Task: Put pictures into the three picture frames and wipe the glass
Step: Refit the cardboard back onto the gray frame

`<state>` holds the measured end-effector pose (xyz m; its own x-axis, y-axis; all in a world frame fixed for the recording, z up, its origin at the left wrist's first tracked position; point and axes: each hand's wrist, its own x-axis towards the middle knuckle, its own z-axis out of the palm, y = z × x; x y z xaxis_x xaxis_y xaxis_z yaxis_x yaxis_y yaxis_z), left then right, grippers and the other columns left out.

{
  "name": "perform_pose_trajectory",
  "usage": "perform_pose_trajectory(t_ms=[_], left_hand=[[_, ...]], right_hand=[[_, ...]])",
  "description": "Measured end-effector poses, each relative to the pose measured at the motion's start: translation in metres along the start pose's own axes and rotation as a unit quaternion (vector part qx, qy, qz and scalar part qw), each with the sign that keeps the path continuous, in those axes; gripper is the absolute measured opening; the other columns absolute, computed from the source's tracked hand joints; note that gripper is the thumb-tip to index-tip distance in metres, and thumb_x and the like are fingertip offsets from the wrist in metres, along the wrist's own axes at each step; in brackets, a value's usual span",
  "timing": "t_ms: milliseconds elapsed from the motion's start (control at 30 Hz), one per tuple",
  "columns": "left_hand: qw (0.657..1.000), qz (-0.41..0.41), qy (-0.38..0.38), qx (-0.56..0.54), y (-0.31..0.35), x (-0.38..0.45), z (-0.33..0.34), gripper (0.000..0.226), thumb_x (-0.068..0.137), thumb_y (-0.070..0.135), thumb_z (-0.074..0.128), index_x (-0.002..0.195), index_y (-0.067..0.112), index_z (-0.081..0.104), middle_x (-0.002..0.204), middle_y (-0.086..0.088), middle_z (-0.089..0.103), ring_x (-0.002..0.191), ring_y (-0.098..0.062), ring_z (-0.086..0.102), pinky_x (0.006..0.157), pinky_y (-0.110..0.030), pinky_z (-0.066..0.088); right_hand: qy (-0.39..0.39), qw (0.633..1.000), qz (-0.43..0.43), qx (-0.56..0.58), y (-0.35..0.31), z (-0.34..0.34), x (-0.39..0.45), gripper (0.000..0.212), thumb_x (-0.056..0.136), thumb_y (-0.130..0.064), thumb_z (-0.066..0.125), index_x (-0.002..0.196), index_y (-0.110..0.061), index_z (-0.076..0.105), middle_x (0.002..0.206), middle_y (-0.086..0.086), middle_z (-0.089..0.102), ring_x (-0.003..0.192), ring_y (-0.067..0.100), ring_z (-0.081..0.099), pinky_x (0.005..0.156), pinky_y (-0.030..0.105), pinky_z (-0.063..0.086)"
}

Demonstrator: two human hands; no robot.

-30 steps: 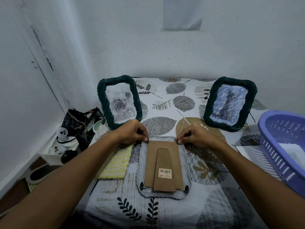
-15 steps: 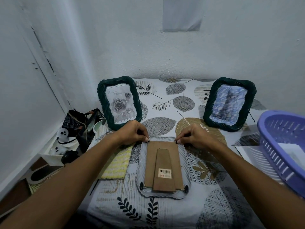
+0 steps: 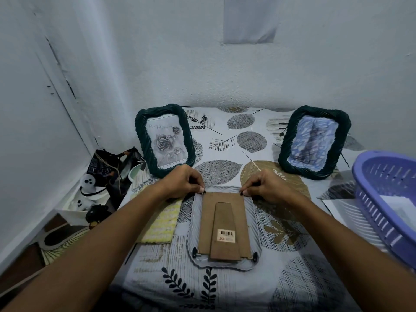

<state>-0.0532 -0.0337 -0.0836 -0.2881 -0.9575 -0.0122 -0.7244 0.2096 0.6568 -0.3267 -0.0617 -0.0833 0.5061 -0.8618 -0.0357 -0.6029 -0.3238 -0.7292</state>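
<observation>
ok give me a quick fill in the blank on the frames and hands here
1. The number of dark green frames standing upright at the back is ____.
2. The white frame lies face ____ on the table.
3. Both the left hand and the right hand work at the frame's ____ edge.
4. The barcode sticker sits on the ____ backing.

Missing: two; down; far; brown

Barcode sticker [image 3: 226, 235] reads, perhaps, "200".
</observation>
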Motion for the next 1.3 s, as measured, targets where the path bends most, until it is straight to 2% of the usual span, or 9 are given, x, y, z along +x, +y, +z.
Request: perform_pose_trajectory(t_ms=[133, 300, 600, 733, 867, 967, 1133, 1233, 1300], left_hand=[[1.000, -0.001, -0.002, 0.003, 0.000, 0.000, 0.000, 0.013, 0.076, 0.011, 0.079, 0.075, 0.023, 0.074, 0.075, 0.005, 0.072, 0.068, 0.000, 0.063, 0.069, -0.016, 0.050], [1.000, -0.011, -0.008, 0.007, 0.002, 0.001, -0.001, 0.008, 0.077, 0.010, 0.078, 0.079, 0.017, 0.075, 0.079, -0.003, 0.073, 0.073, -0.009, 0.065, 0.073, -0.028, 0.053], [0.999, -0.019, -0.011, 0.026, 0.007, 0.001, -0.002, 0.006, 0.078, 0.011, 0.077, 0.082, 0.015, 0.076, 0.075, 0.002, 0.071, 0.066, -0.004, 0.061, 0.064, -0.019, 0.049], [0.997, -0.010, 0.022, 0.071, 0.013, -0.004, 0.001, 0.007, 0.079, 0.015, 0.077, 0.085, 0.015, 0.077, 0.074, 0.008, 0.068, 0.067, 0.002, 0.058, 0.064, -0.017, 0.045], [0.979, 0.026, 0.092, 0.180, 0.019, -0.020, 0.009, 0.015, 0.080, 0.032, 0.075, 0.093, 0.025, 0.076, 0.093, 0.008, 0.065, 0.086, -0.008, 0.058, 0.074, -0.028, 0.047], [0.972, 0.072, 0.124, 0.185, 0.028, -0.044, 0.017, 0.030, 0.079, 0.040, 0.073, 0.104, 0.023, 0.073, 0.105, 0.006, 0.065, 0.101, -0.012, 0.053, 0.081, -0.031, 0.045], [0.978, 0.110, 0.088, 0.157, 0.037, -0.093, 0.035, 0.038, 0.079, 0.041, 0.072, 0.108, 0.016, 0.073, 0.115, 0.004, 0.068, 0.106, -0.011, 0.059, 0.094, -0.033, 0.047], [0.982, 0.097, 0.079, 0.140, 0.031, -0.112, 0.049, 0.049, 0.078, 0.050, 0.064, 0.115, 0.017, 0.070, 0.129, 0.004, 0.062, 0.121, -0.009, 0.054, 0.117, -0.037, 0.021], [0.984, 0.090, 0.085, 0.126, 0.027, -0.117, 0.054, 0.058, 0.078, 0.058, 0.056, 0.118, 0.019, 0.069, 0.135, 0.005, 0.058, 0.128, -0.006, 0.048, 0.118, -0.036, 0.006]], right_hand=[[0.006, 1.000, 0.002, 0.008, 0.002, 0.001, 0.000, 0.008, 0.080, -0.009, 0.074, 0.084, -0.015, 0.078, 0.080, -0.008, 0.073, 0.072, 0.000, 0.064, 0.069, 0.019, 0.048], [0.007, 1.000, 0.003, -0.007, 0.000, 0.001, -0.002, 0.007, 0.082, -0.011, 0.073, 0.085, -0.015, 0.077, 0.084, -0.006, 0.073, 0.079, 0.006, 0.066, 0.073, 0.020, 0.050], [0.009, 1.000, -0.004, -0.021, -0.003, 0.003, -0.006, 0.009, 0.083, -0.008, 0.071, 0.088, -0.012, 0.077, 0.084, -0.003, 0.073, 0.078, 0.005, 0.065, 0.070, 0.018, 0.047], [0.051, 0.998, -0.019, -0.035, -0.007, 0.008, -0.014, 0.013, 0.084, -0.003, 0.069, 0.093, -0.008, 0.076, 0.090, 0.003, 0.074, 0.082, 0.009, 0.065, 0.078, 0.021, 0.051], [0.115, 0.989, -0.045, -0.082, -0.006, 0.021, -0.026, 0.016, 0.086, -0.008, 0.067, 0.100, -0.012, 0.076, 0.088, -0.006, 0.067, 0.081, 0.006, 0.059, 0.077, 0.023, 0.049], [0.145, 0.982, -0.067, -0.101, -0.009, 0.029, -0.040, 0.019, 0.089, -0.017, 0.064, 0.106, -0.013, 0.073, 0.096, -0.005, 0.061, 0.085, 0.008, 0.055, 0.076, 0.028, 0.047], [0.131, 0.986, -0.070, -0.079, -0.016, 0.042, -0.080, 0.025, 0.091, -0.020, 0.062, 0.113, -0.012, 0.070, 0.122, 0.002, 0.058, 0.109, 0.014, 0.054, 0.093, 0.033, 0.046], [0.102, 0.992, -0.048, -0.061, -0.017, 0.048, -0.101, 0.026, 0.090, -0.019, 0.064, 0.114, -0.013, 0.070, 0.133, 0.005, 0.053, 0.121, 0.017, 0.050, 0.099, 0.035, 0.044], [0.087, 0.994, -0.039, -0.052, -0.018, 0.051, -0.112, 0.028, 0.089, -0.020, 0.065, 0.116, -0.014, 0.069, 0.139, 0.003, 0.050, 0.126, 0.017, 0.047, 0.102, 0.038, 0.043]])
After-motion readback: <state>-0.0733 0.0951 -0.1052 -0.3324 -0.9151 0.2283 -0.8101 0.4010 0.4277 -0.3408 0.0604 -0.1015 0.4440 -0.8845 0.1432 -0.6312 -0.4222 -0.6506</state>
